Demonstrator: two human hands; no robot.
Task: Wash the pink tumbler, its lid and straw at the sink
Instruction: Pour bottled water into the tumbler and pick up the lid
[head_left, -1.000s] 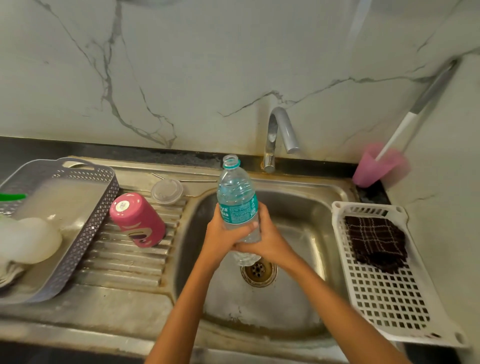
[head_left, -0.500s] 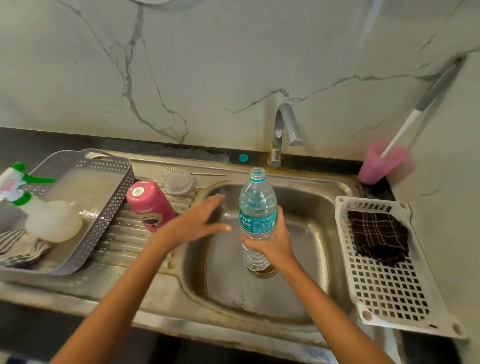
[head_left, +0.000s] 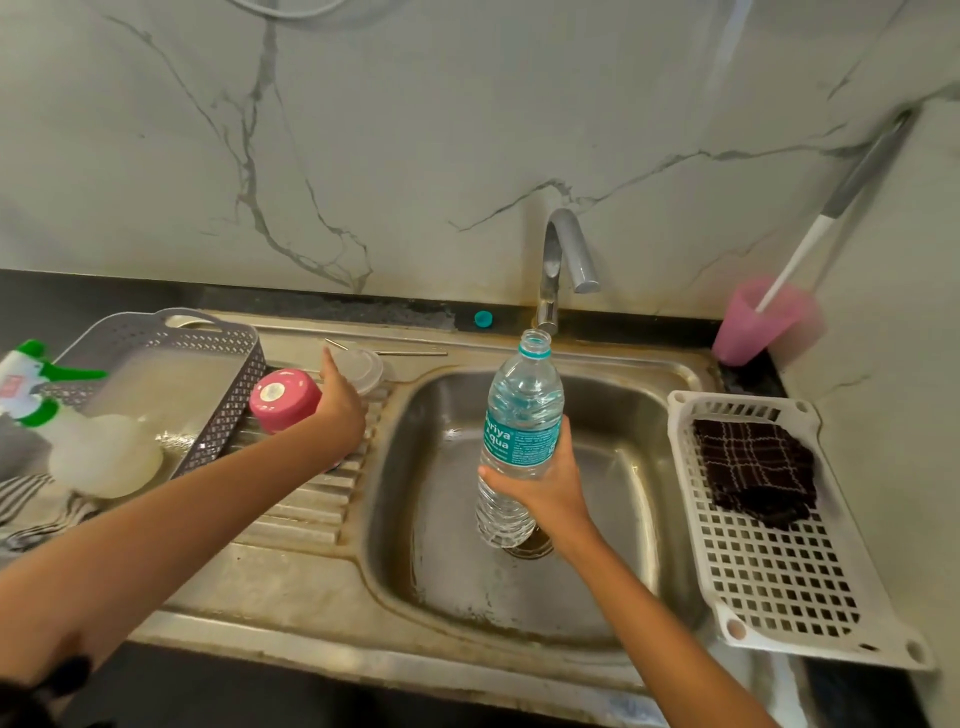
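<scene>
Now left hand (head_left: 340, 410) touches lid (head_left: 366, 366); right hand (head_left: 550, 488) grips bottle (head_left: 522, 415).

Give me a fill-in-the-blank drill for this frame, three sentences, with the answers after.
The right hand grips an open water bottle above the ___.
The left hand reaches for the clear ___ beside the pink tumbler.
The dark checked cloth lies in the ___ basket.
Missing: sink; lid; white.

Left hand (head_left: 340, 410) extends forward, its grip unclear; right hand (head_left: 545, 480) clasps bottle (head_left: 524, 410).
</scene>
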